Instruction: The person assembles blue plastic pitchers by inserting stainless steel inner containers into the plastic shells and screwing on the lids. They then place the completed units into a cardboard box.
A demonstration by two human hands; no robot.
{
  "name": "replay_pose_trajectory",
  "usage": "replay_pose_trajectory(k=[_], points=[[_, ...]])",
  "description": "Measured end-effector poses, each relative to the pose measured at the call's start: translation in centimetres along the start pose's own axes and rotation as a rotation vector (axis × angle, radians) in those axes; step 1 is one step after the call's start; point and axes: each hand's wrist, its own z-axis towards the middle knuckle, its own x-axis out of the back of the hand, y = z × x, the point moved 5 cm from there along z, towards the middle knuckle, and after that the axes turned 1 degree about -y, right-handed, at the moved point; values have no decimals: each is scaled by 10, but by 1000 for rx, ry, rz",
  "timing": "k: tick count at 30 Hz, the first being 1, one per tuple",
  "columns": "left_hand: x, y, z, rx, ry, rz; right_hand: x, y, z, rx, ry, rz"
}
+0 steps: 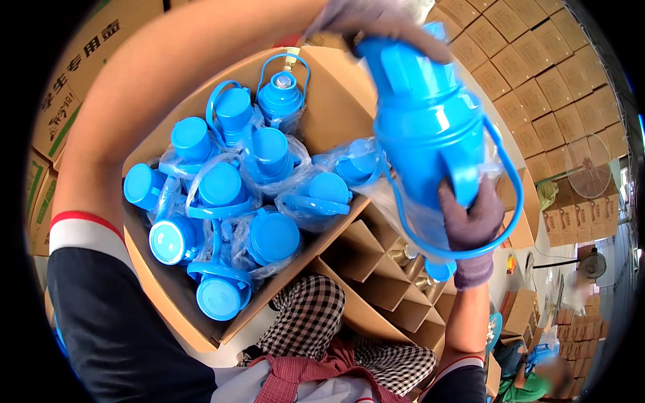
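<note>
A large blue thermos flask (430,127) with a side handle and a loop carrying handle is held up in front of me, tilted. My left hand (386,23), in a purple-grey glove, is closed over its narrower upper end; the fingers are partly blurred. Lower down, my gloved right hand (474,218) grips the body beside the side handle, with clear plastic wrap around it. To the left, an open cardboard box (168,302) holds several similar blue flasks (220,185), mostly capped and wrapped in clear bags. One flask (282,94) at the back shows a silvery stopper without a cup.
Below the raised flask stands a carton with cardboard dividers (369,292), some shiny metal necks (406,255) in its cells. Stacked cartons (537,80) fill the far right, near a standing fan (588,164). Another person in green (527,386) sits at lower right. Printed boxes (80,74) rise at left.
</note>
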Motion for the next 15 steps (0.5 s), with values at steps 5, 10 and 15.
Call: replay_pose_trajectory(k=[5,10,15], points=[[-59,-102,-44,365,-207,-155,2,10,-37,-35,-256,-194],[-116,-86,-58,-404,-177,48,9,37,-80,-241,-385,-73],[-158,-122,-67,273,-692,-40,-1,42,-112,-281,-505,-69]])
